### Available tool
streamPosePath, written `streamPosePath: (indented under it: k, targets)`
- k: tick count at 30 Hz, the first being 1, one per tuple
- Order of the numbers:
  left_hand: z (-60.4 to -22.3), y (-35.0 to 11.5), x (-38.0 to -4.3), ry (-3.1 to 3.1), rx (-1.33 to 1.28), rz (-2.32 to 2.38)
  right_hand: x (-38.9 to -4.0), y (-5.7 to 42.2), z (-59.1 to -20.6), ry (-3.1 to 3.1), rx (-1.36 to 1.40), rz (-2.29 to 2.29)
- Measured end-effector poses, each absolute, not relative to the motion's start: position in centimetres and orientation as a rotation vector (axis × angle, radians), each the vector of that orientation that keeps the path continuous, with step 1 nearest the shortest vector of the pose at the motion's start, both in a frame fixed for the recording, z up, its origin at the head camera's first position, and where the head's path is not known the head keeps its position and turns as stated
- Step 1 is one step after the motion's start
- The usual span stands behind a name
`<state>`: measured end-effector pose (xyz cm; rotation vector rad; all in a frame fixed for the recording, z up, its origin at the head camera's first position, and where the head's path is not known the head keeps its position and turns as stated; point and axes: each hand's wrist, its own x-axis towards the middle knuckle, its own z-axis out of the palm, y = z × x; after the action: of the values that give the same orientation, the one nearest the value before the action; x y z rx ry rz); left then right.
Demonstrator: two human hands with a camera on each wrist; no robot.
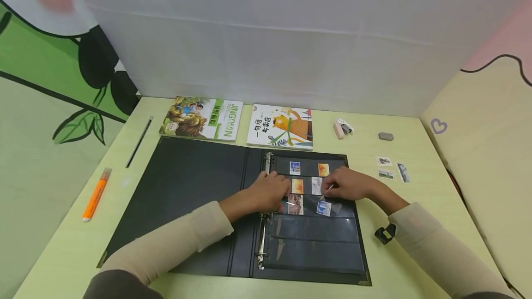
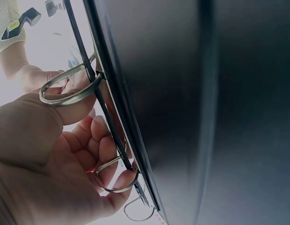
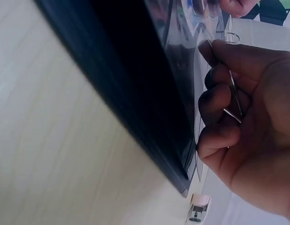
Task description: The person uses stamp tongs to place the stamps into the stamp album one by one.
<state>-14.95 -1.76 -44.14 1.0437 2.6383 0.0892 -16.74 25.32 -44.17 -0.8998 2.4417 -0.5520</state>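
Right hand (image 1: 347,184) pinches tweezers (image 1: 322,197), tip at a blue stamp (image 1: 323,209) over the binder (image 1: 195,170) by the tabletop's front edge; left hand (image 1: 268,192) curls beside the rings (image 1: 262,255), grip unclear. Two books (image 1: 201,119) line the far edge.

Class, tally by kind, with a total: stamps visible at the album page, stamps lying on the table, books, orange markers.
Album-page stamps, visible: 6
Table stamps: 3
Books: 2
Orange marker: 1
Total: 12

Orange marker (image 1: 97,195) — near pencil (image 1: 139,141); grey eraser (image 1: 386,136)
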Motion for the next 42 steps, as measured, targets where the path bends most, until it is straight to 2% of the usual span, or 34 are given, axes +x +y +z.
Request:
streamPosePath:
  k: [28,36,42]
  targets:
    - [-44.4,-1.9,-15.1,2.628,1.053,0.105,-16.9,24.9,-44.1,2.365,-0.87,-0.585]
    - [-44.1,-2.7,-14.6,2.634,1.116,0.104,-16.8,28.5,-42.5,2.575,-0.673,-0.659]
    - [-42.9,-3.6,-13.1,2.703,1.212,0.021,-16.5,33.8,-42.1,2.72,-0.474,-0.739]
